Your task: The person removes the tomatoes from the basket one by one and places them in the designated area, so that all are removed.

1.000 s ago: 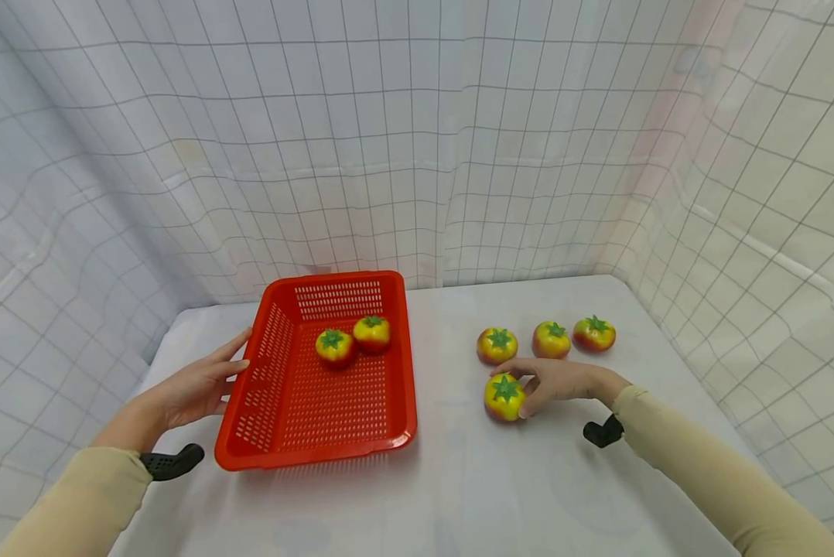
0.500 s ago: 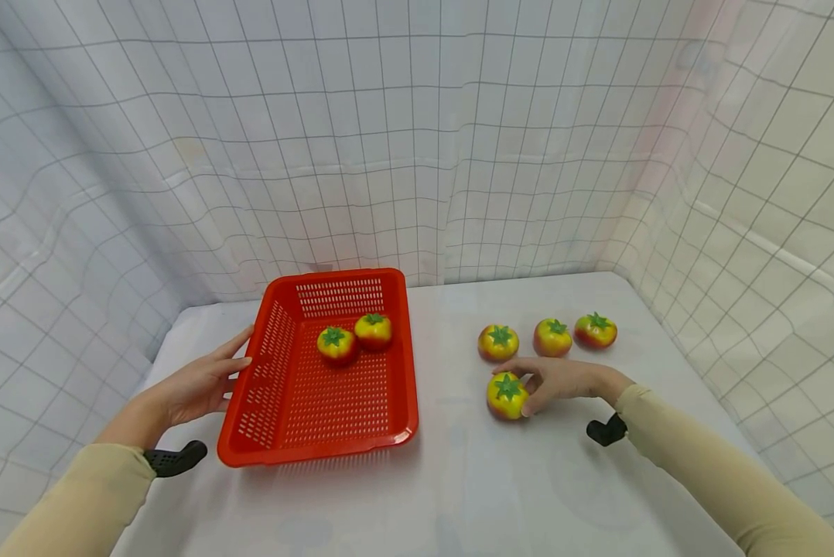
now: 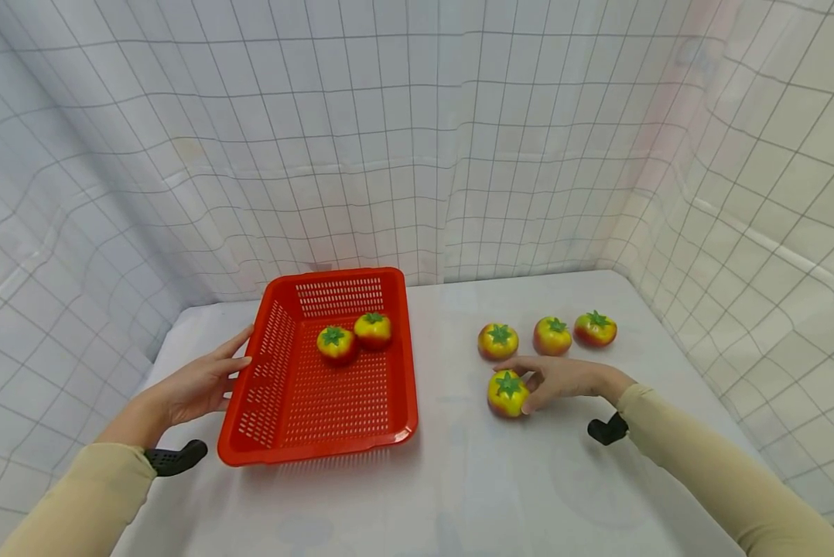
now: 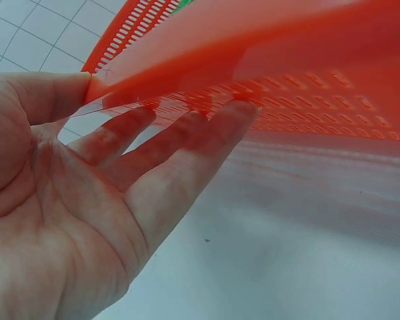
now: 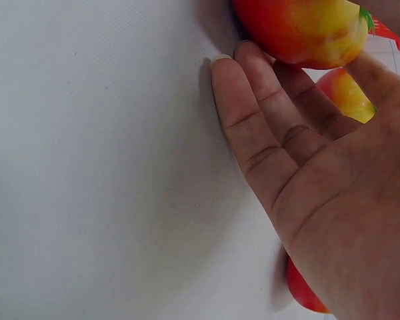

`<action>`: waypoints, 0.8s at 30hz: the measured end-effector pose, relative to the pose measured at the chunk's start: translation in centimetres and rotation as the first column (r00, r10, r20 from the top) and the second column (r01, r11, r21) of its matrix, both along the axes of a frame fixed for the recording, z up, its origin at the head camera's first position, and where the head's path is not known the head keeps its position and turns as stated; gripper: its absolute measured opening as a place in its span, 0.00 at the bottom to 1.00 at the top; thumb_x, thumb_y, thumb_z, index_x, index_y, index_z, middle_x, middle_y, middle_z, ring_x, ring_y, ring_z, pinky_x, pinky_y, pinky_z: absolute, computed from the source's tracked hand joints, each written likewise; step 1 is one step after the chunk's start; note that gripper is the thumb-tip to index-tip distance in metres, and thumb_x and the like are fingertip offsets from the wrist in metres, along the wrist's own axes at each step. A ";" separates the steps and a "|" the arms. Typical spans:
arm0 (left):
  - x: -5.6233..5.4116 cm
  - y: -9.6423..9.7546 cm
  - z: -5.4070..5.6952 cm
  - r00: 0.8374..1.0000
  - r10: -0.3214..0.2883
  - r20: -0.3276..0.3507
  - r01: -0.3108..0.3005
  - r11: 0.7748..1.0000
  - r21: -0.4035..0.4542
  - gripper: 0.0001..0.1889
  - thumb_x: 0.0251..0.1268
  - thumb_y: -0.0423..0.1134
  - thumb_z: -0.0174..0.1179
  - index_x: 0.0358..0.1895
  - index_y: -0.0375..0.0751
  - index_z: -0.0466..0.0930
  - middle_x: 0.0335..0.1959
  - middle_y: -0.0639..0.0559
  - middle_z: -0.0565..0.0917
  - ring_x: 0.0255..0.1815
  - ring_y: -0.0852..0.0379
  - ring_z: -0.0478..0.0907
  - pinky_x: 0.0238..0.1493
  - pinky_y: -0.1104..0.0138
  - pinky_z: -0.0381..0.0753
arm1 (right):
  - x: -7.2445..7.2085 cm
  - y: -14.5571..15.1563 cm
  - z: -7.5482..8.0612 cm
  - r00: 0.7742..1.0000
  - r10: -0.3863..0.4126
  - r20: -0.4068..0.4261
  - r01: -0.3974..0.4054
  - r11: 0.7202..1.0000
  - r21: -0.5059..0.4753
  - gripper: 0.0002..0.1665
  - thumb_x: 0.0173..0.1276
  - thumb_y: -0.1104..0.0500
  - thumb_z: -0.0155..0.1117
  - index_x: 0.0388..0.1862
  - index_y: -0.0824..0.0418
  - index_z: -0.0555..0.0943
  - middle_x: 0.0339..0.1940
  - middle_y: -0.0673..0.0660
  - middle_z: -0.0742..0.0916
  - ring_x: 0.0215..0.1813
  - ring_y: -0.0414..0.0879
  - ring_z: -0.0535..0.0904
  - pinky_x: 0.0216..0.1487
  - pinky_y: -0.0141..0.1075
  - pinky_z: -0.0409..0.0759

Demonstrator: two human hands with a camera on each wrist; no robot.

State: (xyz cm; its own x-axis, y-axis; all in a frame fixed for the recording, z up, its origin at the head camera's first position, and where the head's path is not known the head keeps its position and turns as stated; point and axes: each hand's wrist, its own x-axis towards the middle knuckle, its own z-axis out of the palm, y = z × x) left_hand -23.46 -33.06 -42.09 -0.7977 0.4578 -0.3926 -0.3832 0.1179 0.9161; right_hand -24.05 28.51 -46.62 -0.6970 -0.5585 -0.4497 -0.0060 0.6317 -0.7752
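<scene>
A red perforated plastic basket (image 3: pixel 340 452) stands left of centre with two red-and-yellow toy tomatoes (image 3: pixel 336 344) inside. My left hand (image 3: pixel 194 391) is at its left side. In the left wrist view the thumb tip meets the rim, and the nearly straight fingers (image 4: pixel 193 150) reach beneath it to the outer wall. To the right of the basket, my right hand (image 3: pixel 563 377) holds another toy tomato (image 3: pixel 507 394) between thumb and fingers, over the white table. The right wrist view shows the lower fingers (image 5: pixel 237 100) stretched along the tabletop under that tomato (image 5: pixel 307 30).
Behind my right hand, three more toy tomatoes (image 3: pixel 498 341) lie in a row on the table (image 3: pixel 452 480). White grid-patterned curtains (image 3: pixel 424 155) enclose the table at the back and on both sides. A dark wrist camera mount (image 3: pixel 176 458) sits at my left cuff.
Both hands stay where they were, the right still at the same tomato and the left at the basket. Only a slight shift of the whole head view shows.
</scene>
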 end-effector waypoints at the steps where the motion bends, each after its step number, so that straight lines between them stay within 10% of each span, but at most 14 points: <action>1: 0.0 0.0 0.0 1.000 0.001 0.000 -0.001 1.000 -0.001 0.38 0.86 0.44 0.42 0.83 0.64 0.26 0.74 0.41 0.61 0.59 0.45 0.79 0.57 0.44 0.81 | 0.0 0.0 0.1 1.000 -0.004 0.003 0.004 1.000 0.002 0.45 0.60 0.51 0.79 0.75 0.36 0.71 0.72 0.52 0.70 0.67 0.53 0.70 0.66 0.49 0.72; 24: -0.1 0.0 -0.2 1.000 0.013 -0.002 -0.013 1.000 -0.016 0.37 0.86 0.46 0.42 0.83 0.67 0.28 0.74 0.41 0.60 0.59 0.46 0.79 0.56 0.45 0.82 | 0.3 0.4 0.3 0.999 0.012 -0.038 -0.011 0.999 0.045 0.45 0.61 0.48 0.78 0.77 0.38 0.69 0.70 0.56 0.72 0.64 0.51 0.73 0.66 0.48 0.74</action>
